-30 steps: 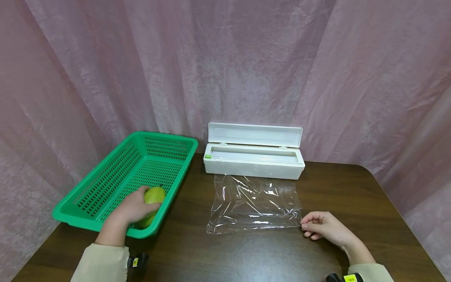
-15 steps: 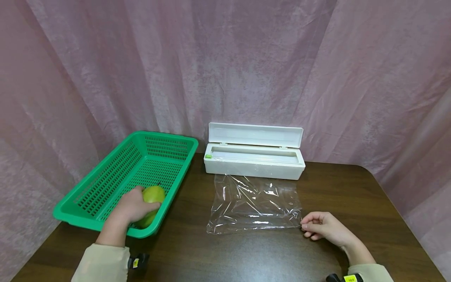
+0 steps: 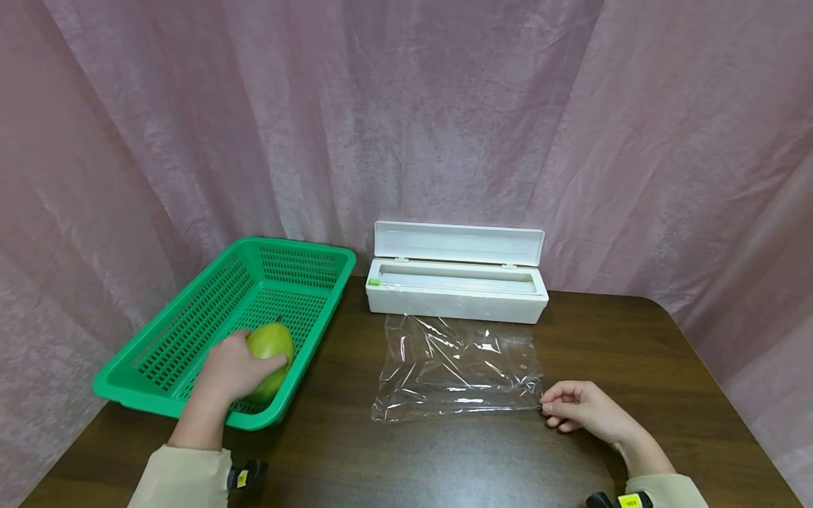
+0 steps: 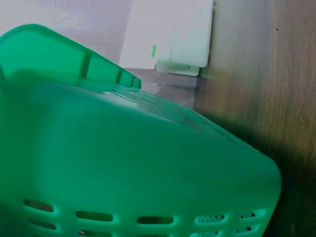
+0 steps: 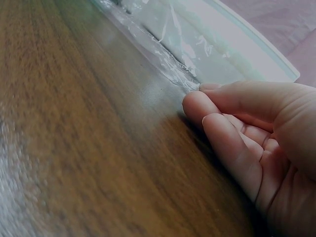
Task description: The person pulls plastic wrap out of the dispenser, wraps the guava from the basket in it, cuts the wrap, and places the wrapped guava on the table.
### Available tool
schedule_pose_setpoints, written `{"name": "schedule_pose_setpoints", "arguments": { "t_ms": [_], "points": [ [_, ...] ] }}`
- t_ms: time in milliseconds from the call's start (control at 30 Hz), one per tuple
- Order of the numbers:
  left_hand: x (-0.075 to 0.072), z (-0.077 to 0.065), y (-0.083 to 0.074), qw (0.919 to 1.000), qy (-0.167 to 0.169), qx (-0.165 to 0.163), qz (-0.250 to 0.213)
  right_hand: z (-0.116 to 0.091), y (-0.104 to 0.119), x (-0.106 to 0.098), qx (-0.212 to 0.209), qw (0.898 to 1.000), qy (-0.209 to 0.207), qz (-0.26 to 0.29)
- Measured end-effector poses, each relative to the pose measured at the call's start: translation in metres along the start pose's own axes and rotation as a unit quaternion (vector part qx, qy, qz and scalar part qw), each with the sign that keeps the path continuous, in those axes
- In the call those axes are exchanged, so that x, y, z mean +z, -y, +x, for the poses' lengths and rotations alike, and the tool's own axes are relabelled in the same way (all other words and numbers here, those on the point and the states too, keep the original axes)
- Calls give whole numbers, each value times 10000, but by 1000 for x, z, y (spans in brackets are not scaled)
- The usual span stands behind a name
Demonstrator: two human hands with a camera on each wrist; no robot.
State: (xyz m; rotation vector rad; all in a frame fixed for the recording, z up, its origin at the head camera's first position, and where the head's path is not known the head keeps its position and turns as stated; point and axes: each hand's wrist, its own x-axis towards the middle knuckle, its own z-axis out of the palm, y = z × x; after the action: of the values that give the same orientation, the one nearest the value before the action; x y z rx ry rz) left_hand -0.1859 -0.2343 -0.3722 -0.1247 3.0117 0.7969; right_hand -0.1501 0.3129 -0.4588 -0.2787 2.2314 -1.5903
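On my head feed the light is soft and fairly even, the curtain (image 3: 438,134) palest around its middle. Sharp white glints streak the plastic film (image 3: 460,367); a duller sheen lies on the near middle of the table (image 3: 457,466). My left wrist feed is hazy: the green basket (image 4: 138,143) blurs, the far white box (image 4: 168,29) washes out. Through the right, I see dark shadow beneath the right hand (image 5: 276,128).
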Motion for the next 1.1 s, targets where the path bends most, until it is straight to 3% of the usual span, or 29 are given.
{"name": "schedule_pose_setpoints", "arguments": {
  "t_ms": [267,1100],
  "points": [
    [-2,-1,-1,9990,-444,-41,42,-1,1,0,-11,10000,6,58],
    [-11,-9,-16,9921,-1235,189,65,-1,3,1,-3,10000,-37,79]
  ]
}}
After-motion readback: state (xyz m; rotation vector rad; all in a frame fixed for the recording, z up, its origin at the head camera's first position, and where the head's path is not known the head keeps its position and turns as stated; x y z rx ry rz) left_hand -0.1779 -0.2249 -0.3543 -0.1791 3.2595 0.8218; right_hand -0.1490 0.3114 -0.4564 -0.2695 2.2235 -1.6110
